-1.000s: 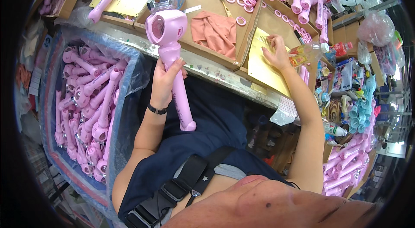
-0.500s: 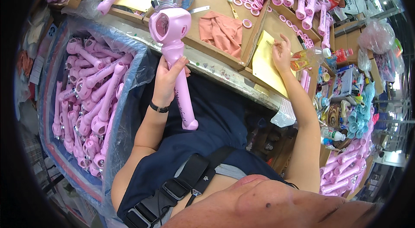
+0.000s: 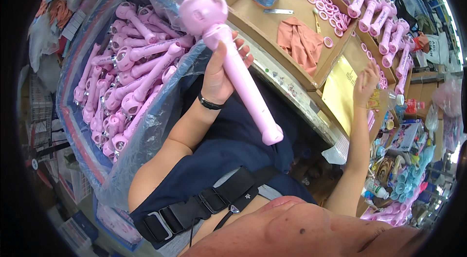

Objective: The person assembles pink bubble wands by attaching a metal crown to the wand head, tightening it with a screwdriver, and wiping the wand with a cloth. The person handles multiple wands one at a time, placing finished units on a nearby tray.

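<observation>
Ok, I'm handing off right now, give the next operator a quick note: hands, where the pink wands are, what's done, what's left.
Left hand: gripping one pink wand by its shaft, head up, above the lap.
Right hand: over the yellow sheet in the cardboard tray, holding nothing visible.
Bulk wands: plastic-lined bin on the left.
Done: wands standing in a row at far right.
Left: the bin remains well filled; pink rings lie loose in the tray.

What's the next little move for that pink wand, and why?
Probably lowering the wand into the bin of matching wands: the left hand holds it tilted beside that bin, while the right hand is away, over the yellow sheet.
</observation>
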A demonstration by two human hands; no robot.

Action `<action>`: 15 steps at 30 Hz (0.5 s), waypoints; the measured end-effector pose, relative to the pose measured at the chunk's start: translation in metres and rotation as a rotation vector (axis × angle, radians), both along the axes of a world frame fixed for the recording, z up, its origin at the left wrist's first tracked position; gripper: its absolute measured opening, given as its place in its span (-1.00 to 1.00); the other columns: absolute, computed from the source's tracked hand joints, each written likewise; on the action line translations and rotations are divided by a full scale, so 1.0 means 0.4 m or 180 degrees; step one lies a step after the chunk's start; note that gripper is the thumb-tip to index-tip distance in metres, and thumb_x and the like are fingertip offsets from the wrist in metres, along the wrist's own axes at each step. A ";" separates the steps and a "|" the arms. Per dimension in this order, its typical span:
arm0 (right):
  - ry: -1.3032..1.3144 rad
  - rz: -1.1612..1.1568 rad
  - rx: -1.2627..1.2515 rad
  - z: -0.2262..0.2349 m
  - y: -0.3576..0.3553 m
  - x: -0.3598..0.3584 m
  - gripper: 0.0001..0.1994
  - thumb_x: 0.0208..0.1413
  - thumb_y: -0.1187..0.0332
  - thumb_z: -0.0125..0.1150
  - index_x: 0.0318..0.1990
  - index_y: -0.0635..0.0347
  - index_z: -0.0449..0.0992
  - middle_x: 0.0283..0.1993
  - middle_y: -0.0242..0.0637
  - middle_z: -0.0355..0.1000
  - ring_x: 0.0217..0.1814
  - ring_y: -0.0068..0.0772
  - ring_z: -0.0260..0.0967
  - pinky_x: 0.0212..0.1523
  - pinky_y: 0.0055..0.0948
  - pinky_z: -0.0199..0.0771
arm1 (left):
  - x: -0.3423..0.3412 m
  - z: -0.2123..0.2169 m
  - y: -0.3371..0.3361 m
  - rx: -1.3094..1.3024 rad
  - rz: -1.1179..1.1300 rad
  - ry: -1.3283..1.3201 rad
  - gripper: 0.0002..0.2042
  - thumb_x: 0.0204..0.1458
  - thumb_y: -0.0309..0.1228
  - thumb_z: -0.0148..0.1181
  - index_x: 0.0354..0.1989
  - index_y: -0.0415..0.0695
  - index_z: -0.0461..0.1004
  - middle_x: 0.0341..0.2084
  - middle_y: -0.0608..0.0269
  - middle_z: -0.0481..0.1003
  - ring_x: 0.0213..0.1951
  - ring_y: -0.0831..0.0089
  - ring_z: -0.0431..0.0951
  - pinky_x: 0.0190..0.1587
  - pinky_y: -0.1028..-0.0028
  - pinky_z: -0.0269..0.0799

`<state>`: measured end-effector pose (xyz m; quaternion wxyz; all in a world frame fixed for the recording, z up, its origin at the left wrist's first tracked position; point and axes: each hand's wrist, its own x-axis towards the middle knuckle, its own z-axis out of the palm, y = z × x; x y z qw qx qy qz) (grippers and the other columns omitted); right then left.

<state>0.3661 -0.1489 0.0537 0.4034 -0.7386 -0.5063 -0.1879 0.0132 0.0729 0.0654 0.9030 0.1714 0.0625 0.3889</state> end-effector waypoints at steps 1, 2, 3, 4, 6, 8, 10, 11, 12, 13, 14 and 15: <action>-0.0646 -0.0143 -0.0019 0.048 0.007 -0.025 -0.79 0.06 0.54 0.09 -0.13 0.21 0.32 0.15 -0.08 0.16 0.18 -0.08 0.22 0.12 -0.21 0.31 | -0.001 -0.002 0.002 -0.0136 -0.0045 -0.0263 -0.47 0.06 -0.08 0.15 0.15 0.00 0.20 -0.22 0.30 0.41 -0.09 0.44 0.42 0.15 0.20 0.27; -0.1187 -0.0376 -0.0092 0.095 0.010 -0.055 -0.78 0.05 0.54 0.13 -0.13 0.20 0.34 0.13 -0.08 0.18 0.16 -0.07 0.24 0.11 -0.20 0.32 | -0.002 -0.005 0.003 -0.0084 -0.0203 -0.0552 -0.45 0.02 -0.09 0.20 0.17 0.06 0.20 -0.22 0.32 0.41 -0.06 0.43 0.39 0.19 0.13 0.17; -0.1631 -0.0183 0.0085 0.139 0.012 -0.089 -0.79 0.03 0.53 0.17 -0.16 0.16 0.37 0.09 -0.11 0.22 0.12 -0.06 0.27 0.08 -0.21 0.35 | -0.002 -0.007 0.006 -0.0025 -0.0404 -0.0862 -0.41 -0.02 -0.11 0.25 0.19 0.12 0.19 -0.22 0.34 0.41 -0.02 0.42 0.37 0.24 0.07 0.07; -0.1928 -0.0134 0.0194 0.178 0.011 -0.124 -0.80 0.01 0.52 0.21 -0.20 0.13 0.40 0.05 -0.14 0.26 0.09 -0.06 0.30 0.06 -0.21 0.37 | 0.001 -0.010 0.006 0.0005 -0.0602 -0.1134 -0.37 -0.07 -0.13 0.29 0.21 0.18 0.19 -0.21 0.36 0.41 0.01 0.40 0.34 0.29 0.00 -0.03; -0.2550 -0.0177 0.0482 0.229 -0.008 -0.219 -0.83 0.01 0.50 0.24 -0.24 0.08 0.42 -0.09 -0.22 0.34 -0.04 -0.14 0.34 -0.06 -0.26 0.46 | 0.000 -0.015 0.002 0.0154 -0.0895 -0.1144 -0.23 -0.23 -0.21 0.42 0.24 0.32 0.18 -0.09 0.40 0.40 0.07 0.40 0.30 0.29 -0.22 -0.23; -0.2754 -0.0135 0.0863 0.265 -0.020 -0.307 -0.88 0.08 0.42 0.18 -0.27 0.05 0.36 -0.24 -0.30 0.34 -0.19 -0.26 0.32 -0.20 -0.30 0.49 | 0.003 -0.021 -0.016 0.0292 -0.0952 -0.1248 -0.23 -0.14 -0.30 0.37 0.28 0.37 0.09 -0.12 0.36 0.38 0.17 0.33 0.25 0.29 -0.21 -0.23; -0.2329 0.0222 0.1563 0.275 0.000 -0.377 -0.87 0.13 0.39 0.08 -0.24 0.02 0.26 -0.34 -0.36 0.24 -0.33 -0.38 0.22 -0.40 -0.40 0.41 | 0.008 -0.023 -0.022 0.0368 -0.1054 -0.1603 -0.23 -0.06 -0.63 0.19 0.29 0.36 0.07 -0.05 0.35 0.30 0.25 0.26 0.17 0.28 -0.23 -0.23; -0.1485 0.0438 0.1798 0.270 0.006 -0.430 -0.85 0.11 0.39 0.09 -0.22 0.00 0.25 -0.35 -0.36 0.22 -0.39 -0.41 0.20 -0.46 -0.45 0.35 | 0.010 -0.023 -0.027 0.0401 -0.1054 -0.1616 -0.27 -0.08 -0.66 0.16 0.24 0.32 0.13 -0.06 0.34 0.30 0.26 0.22 0.16 0.29 -0.20 -0.20; -0.0550 0.0640 0.1840 0.263 0.013 -0.484 -0.84 0.07 0.41 0.14 -0.26 0.01 0.27 -0.35 -0.36 0.26 -0.46 -0.41 0.21 -0.48 -0.48 0.33 | 0.013 -0.022 -0.031 0.0416 -0.1035 -0.1606 -0.31 -0.10 -0.70 0.13 0.20 0.27 0.18 -0.08 0.33 0.30 0.26 0.18 0.15 0.29 -0.18 -0.16; 0.0322 0.1058 0.1528 0.269 0.013 -0.517 -0.85 0.04 0.49 0.16 -0.29 0.07 0.32 -0.35 -0.32 0.30 -0.50 -0.42 0.23 -0.49 -0.49 0.32 | 0.013 -0.020 -0.035 0.0494 -0.0999 -0.1442 -0.35 -0.11 -0.70 0.13 0.15 0.24 0.21 -0.08 0.31 0.29 0.27 0.15 0.14 0.28 -0.15 -0.13; 0.1162 0.1167 0.1390 0.259 0.025 -0.550 -0.86 0.02 0.57 0.16 -0.29 0.15 0.37 -0.36 -0.27 0.34 -0.50 -0.46 0.25 -0.48 -0.53 0.31 | 0.014 -0.018 -0.039 0.0555 -0.0950 -0.1260 -0.39 -0.12 -0.71 0.12 0.10 0.21 0.23 -0.09 0.30 0.29 0.27 0.12 0.13 0.28 -0.13 -0.10; 0.2294 0.1301 0.1076 0.258 0.026 -0.578 -0.87 0.05 0.59 0.12 -0.24 0.23 0.38 -0.37 -0.27 0.33 -0.50 -0.54 0.25 -0.49 -0.62 0.28 | 0.015 -0.016 -0.043 0.0621 -0.0902 -0.1080 -0.43 -0.13 -0.71 0.11 0.05 0.17 0.25 -0.09 0.28 0.29 0.27 0.09 0.12 0.28 -0.11 -0.08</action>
